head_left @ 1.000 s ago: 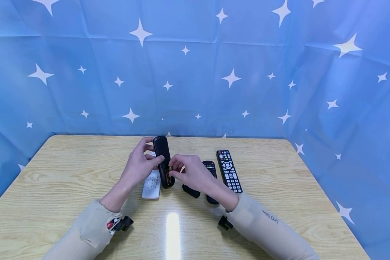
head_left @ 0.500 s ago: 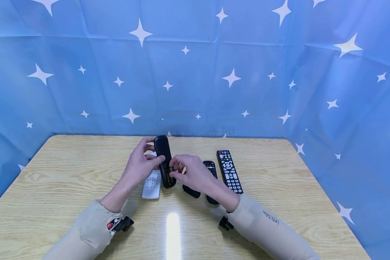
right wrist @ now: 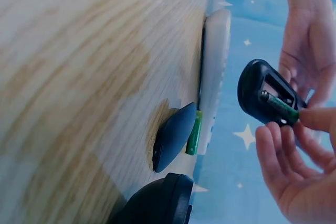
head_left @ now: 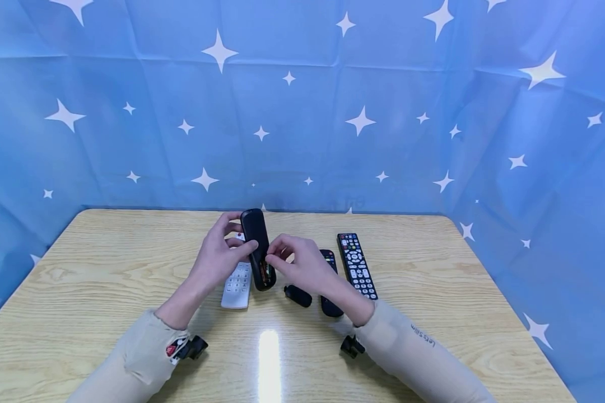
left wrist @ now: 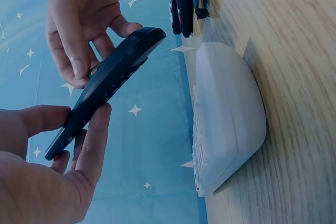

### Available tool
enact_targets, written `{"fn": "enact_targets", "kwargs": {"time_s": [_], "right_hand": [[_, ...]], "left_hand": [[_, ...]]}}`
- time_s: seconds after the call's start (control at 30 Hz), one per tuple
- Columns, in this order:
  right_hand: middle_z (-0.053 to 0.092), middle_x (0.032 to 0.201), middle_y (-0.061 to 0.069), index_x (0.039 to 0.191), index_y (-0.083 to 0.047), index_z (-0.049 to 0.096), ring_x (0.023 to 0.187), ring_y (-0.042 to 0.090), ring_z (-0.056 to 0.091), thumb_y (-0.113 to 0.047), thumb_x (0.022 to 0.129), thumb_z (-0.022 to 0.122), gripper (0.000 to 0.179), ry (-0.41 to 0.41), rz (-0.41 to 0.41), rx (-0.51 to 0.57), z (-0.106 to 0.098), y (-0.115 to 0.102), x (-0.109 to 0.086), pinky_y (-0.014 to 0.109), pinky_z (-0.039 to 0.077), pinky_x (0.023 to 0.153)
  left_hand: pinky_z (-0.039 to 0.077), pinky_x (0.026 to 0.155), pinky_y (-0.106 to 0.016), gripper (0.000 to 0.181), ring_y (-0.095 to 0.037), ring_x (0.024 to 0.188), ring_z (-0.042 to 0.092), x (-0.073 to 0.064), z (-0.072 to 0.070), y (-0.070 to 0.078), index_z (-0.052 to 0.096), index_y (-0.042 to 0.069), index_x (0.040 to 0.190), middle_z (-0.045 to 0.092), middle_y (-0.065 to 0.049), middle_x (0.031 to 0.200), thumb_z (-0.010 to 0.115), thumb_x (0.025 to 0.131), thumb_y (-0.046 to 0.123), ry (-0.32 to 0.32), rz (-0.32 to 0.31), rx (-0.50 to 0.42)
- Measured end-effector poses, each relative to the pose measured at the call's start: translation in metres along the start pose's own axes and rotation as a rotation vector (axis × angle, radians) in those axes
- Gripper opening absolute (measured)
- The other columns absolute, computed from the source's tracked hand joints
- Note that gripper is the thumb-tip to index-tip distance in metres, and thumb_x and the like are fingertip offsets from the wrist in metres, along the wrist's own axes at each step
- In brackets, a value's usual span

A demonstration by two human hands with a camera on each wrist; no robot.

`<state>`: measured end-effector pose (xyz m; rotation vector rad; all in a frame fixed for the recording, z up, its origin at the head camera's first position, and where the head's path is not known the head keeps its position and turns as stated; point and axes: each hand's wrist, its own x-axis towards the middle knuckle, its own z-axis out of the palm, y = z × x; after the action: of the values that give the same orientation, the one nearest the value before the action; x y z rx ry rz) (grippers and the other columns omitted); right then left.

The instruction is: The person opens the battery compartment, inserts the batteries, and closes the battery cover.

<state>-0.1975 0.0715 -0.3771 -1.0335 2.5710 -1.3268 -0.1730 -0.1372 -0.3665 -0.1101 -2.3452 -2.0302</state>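
Note:
In the head view my left hand (head_left: 219, 252) grips a black remote control (head_left: 254, 229) above the table, its back turned up and its battery bay uncovered. The thumb lies across the back and the fingers support the far side. My right hand (head_left: 299, 263) is at the bay's right edge. From the right wrist view, a green battery (right wrist: 282, 107) lies slanted in the bay, its outer end pinched by the right fingertips. A loose black battery cover (head_left: 298, 295) rests on the table below the right hand. Beside it stands a second green battery (right wrist: 194, 133), hidden in the head view.
A white remote (head_left: 236, 288) lies beneath the held one, to its left. To the right are a short black remote (head_left: 331, 305), partly covered by the right forearm, and a longer black remote (head_left: 357, 266) with white buttons. A blue star-patterned cloth (head_left: 302, 112) hangs behind the table.
The held remote has shifted slightly right. My right hand has risen a little along the bay's edge, uncovering more of the bay and the loose battery cover.

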Motion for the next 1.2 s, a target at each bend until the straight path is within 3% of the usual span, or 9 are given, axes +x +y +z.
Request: {"fn": "enact_targets", "kwargs": {"time_s": [0.23,0.5,0.77,1.2], "right_hand": [[0.064,0.110,0.002,0.124,-0.008,0.058,0.098,0.020,0.063,-0.024,0.102,0.066,0.028,-0.067,0.199,0.161,-0.0034,-0.0003,0.0020,0.037,0.056,0.081],[0.061,0.116,0.013,0.129,-0.001,0.058,0.094,0.023,0.067,-0.022,0.107,0.058,0.030,-0.189,0.315,0.408,-0.0043,0.0012,0.0044,0.051,0.058,0.087],[0.059,0.113,0.016,0.128,0.000,0.054,0.093,0.024,0.063,-0.019,0.107,0.057,0.028,-0.229,0.365,0.527,-0.0031,0.0025,0.0044,0.055,0.056,0.089],[0.059,0.107,0.015,0.127,-0.002,0.054,0.095,0.024,0.061,-0.015,0.106,0.058,0.025,-0.244,0.361,0.554,-0.0017,0.0034,0.0046,0.058,0.055,0.090]], "left_hand": [[0.063,0.072,-0.038,0.058,-0.025,0.085,0.068,-0.0010,0.0008,0.0014,0.045,0.006,0.145,0.057,-0.021,0.122,0.069,0.093,-0.005,-0.004,0.037,-0.029],[0.063,0.072,-0.039,0.058,-0.025,0.084,0.068,-0.0019,0.0017,0.0030,0.045,0.007,0.144,0.057,-0.021,0.121,0.068,0.093,-0.006,-0.008,0.054,-0.053],[0.063,0.071,-0.039,0.057,-0.027,0.084,0.067,-0.0028,0.0012,0.0033,0.046,0.007,0.144,0.057,-0.021,0.119,0.068,0.093,-0.007,-0.011,0.071,-0.061],[0.063,0.072,-0.040,0.055,-0.029,0.086,0.068,-0.0045,0.0010,0.0019,0.047,0.007,0.143,0.057,-0.021,0.121,0.068,0.094,-0.007,-0.031,0.082,-0.052]]}}
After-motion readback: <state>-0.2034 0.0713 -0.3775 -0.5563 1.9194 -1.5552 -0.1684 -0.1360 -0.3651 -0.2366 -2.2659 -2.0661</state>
